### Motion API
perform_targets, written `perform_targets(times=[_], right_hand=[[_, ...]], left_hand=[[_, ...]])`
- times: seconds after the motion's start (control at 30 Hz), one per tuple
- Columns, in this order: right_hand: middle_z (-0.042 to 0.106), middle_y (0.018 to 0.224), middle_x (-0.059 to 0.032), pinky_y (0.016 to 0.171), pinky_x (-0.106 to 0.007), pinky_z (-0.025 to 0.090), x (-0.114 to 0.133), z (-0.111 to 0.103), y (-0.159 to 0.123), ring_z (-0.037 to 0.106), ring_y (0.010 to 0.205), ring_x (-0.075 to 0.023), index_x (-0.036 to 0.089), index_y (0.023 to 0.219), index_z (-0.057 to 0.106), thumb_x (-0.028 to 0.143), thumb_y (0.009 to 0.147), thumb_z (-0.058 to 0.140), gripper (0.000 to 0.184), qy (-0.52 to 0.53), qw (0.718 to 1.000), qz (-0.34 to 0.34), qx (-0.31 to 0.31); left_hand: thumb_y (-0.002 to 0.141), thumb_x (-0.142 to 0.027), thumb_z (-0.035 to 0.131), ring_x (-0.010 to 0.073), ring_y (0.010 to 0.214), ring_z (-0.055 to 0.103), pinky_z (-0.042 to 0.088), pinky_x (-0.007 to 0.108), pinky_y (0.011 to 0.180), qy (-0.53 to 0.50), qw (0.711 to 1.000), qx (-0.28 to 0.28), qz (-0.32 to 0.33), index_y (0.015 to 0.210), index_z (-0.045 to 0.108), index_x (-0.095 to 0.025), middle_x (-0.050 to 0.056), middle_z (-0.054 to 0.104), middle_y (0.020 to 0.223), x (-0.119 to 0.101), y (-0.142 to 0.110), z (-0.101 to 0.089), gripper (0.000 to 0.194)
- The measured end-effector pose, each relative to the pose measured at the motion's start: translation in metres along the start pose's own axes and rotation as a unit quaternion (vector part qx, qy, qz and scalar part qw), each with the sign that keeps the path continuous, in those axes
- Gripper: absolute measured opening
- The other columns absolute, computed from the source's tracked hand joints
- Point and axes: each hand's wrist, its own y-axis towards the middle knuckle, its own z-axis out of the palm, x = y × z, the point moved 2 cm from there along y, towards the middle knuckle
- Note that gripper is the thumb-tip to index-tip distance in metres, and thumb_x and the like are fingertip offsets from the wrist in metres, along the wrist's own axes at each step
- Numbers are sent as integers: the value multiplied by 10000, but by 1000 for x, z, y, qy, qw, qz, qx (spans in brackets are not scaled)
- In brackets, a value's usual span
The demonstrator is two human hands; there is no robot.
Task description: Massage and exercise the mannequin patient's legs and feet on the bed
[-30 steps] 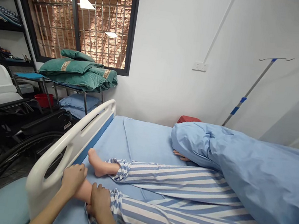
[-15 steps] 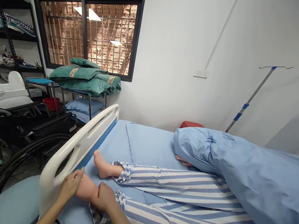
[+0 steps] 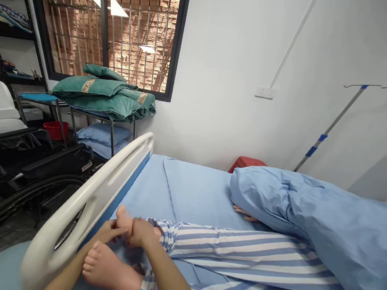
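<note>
Two hands on one foot: left hand [image 3: 105, 232], fingers extended, against the far bare foot [image 3: 124, 219]; right hand [image 3: 142, 233] curled around its ankle (near bare foot [image 3: 106, 266] untouched, beside white bed rail [image 3: 78, 206]).

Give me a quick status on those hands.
Left hand, right hand on manikin's far foot. Near foot beneath left forearm. White bed footboard close beside.

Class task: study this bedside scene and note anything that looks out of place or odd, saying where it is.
The blue duvet covers the upper end of the striped-pyjama figure, so no head shows, only fingers poking out beneath it. That looks odd for someone lying in bed.
</note>
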Motion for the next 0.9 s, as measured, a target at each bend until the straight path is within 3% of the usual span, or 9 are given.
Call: perform_targets(times=[0.13,0.3,0.47,0.6,0.73,0.9], right_hand=[[661,951,-121,641,-360,495,-13,12,21,632,844,-310,175,1043,550,464,423,706,701,-26,997,20,71],[672,930,-103,636,-361,497,-18,18,26,641,816,-301,199,1016,555,496,441,681,659,-44,998,20,44],[676,895,-102,616,-360,492,-18,18,23,645,776,-296,198,1011,546,567,441,656,688,-50,998,18,39],[675,894,-100,612,-358,488,-19,19,24,644,778,-294,200,993,550,571,448,645,666,-52,998,16,35],[676,890,-101,613,-349,483,-18,18,22,643,785,-297,195,971,559,555,440,649,648,-45,998,22,30],[676,892,-101,622,-339,472,-15,13,18,641,800,-295,194,964,566,523,441,660,625,-29,999,31,32]], left_hand=[[585,-396,578,230,669,586,446,304,582,-137,991,8,-7,621,553,-209,80,661,671,8,18,22,192],[617,-439,565,228,661,572,433,307,573,-234,972,2,-12,564,516,-221,77,647,657,18,14,40,229],[631,-458,570,186,574,514,380,289,513,-234,972,-7,-21,492,443,-223,53,585,565,19,14,42,300],[649,-489,529,129,468,403,304,271,469,-127,992,-3,-21,437,354,-217,6,450,443,18,13,35,387],[600,-512,550,104,451,338,246,264,479,37,999,-9,21,379,260,-207,-26,330,384,8,13,14,476],[657,-505,475,164,516,478,278,278,528,233,968,-12,95,392,344,-202,33,498,452,-12,8,-10,423]])
